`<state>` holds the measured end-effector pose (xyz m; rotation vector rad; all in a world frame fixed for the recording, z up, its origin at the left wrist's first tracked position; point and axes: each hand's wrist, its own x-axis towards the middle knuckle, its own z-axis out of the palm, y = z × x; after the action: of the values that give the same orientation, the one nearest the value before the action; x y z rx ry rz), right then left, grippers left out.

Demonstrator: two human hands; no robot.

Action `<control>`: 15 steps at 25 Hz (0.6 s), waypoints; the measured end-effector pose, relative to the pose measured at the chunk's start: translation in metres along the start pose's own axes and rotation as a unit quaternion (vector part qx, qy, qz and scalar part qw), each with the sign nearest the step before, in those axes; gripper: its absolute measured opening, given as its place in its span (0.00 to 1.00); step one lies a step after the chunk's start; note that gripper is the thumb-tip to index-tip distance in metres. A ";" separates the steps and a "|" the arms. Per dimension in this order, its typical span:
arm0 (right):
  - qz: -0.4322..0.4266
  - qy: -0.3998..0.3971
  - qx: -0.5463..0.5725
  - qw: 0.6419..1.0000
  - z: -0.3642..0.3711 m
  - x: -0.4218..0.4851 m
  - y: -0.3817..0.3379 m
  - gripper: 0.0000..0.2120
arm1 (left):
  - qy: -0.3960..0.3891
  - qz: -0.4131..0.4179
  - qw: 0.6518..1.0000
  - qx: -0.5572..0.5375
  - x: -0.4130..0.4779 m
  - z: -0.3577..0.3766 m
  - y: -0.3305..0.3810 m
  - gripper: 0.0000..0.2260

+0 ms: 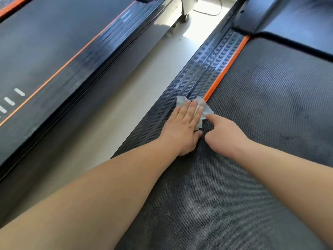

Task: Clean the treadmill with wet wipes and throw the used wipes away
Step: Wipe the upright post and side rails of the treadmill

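Note:
A crumpled white wet wipe (204, 109) lies on the ribbed left side rail (203, 69) of the treadmill, beside the orange strip (227, 66) and the dark belt (261, 123). My left hand (185, 127) presses flat on the wipe with straight fingers. My right hand (223, 134) sits just right of it on the belt, fingers curled, the index fingertip touching the wipe's right edge.
A second treadmill (54, 51) with an orange line runs along the left. A strip of pale floor (126, 91) separates the two machines. A white wheeled stand (186, 9) and a cable lie on the floor at the top. The black motor cover (297, 20) is top right.

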<state>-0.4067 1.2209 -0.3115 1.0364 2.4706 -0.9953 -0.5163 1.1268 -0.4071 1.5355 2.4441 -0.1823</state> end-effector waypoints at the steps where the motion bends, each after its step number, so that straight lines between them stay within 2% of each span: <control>1: -0.004 0.001 -0.008 1.000 -0.001 -0.001 0.000 0.25 | 0.005 0.003 1.000 -0.011 -0.015 0.004 -0.001 0.34; 7: -0.101 -0.037 -0.120 0.987 0.013 0.005 -0.027 0.33 | -0.009 0.013 0.999 -0.037 -0.162 0.039 -0.022 0.33; 10: -0.156 -0.063 -0.152 0.974 0.024 0.005 -0.047 0.31 | -0.028 -0.008 0.999 -0.025 -0.231 0.056 -0.023 0.33; 13: -0.187 -0.084 -0.197 0.959 0.038 0.002 -0.056 0.26 | -0.031 -0.016 0.999 -0.012 -0.259 0.065 -0.023 0.33; 15: -0.179 -0.116 -0.217 0.953 0.046 0.003 -0.057 0.27 | -0.021 0.002 1.000 -0.012 -0.236 0.059 -0.025 0.32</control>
<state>-0.4502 1.1618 -0.3182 0.3212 2.5537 -0.5708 -0.4327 0.8976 -0.3999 1.5102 2.4033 -0.1807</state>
